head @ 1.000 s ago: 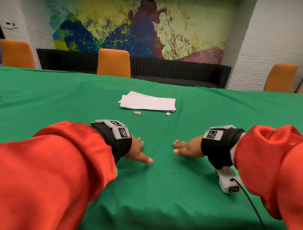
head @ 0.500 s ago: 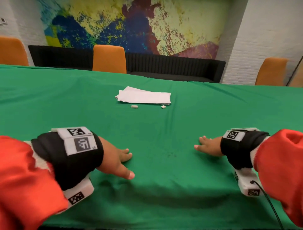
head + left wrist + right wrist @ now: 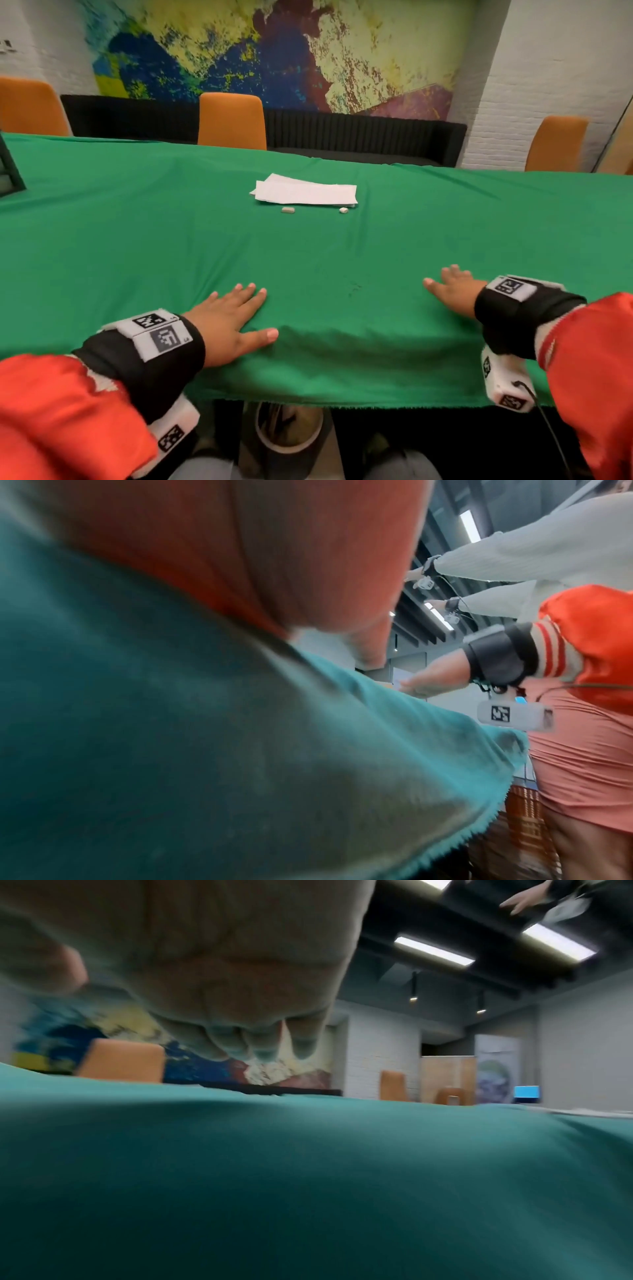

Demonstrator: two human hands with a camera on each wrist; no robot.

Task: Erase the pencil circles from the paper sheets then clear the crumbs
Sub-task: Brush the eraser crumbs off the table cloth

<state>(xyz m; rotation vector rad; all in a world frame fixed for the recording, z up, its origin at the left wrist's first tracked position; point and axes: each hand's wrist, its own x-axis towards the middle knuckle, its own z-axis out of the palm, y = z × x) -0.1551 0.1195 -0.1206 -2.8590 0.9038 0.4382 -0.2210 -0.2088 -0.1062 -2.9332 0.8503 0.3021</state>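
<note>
A small stack of white paper sheets [image 3: 306, 193] lies at the middle of the table with the green cloth [image 3: 137, 240]. Just in front of the stack sit a grey eraser [image 3: 287, 210] and a smaller white eraser piece [image 3: 343, 210]. A few dark crumbs [image 3: 354, 289] speck the cloth between my hands. My left hand [image 3: 236, 315] lies flat on the cloth near the front edge, fingers straight and spread. My right hand [image 3: 452, 286] lies flat too, well to the right, holding nothing. In the right wrist view, the right hand's fingers [image 3: 260, 1042] hover over the cloth.
Orange chairs [image 3: 232, 120] stand along the far side before a black bench and a painted wall. The cloth's front edge [image 3: 342, 406] hangs just under my wrists. A round bin [image 3: 289, 431] sits under the table. Another person's arms [image 3: 514, 550] show in the left wrist view.
Both hands have slid apart over the cloth, the left one leftwards and the right one rightwards, and back towards the front edge. The left hand's fingers now lie flatter and more spread.
</note>
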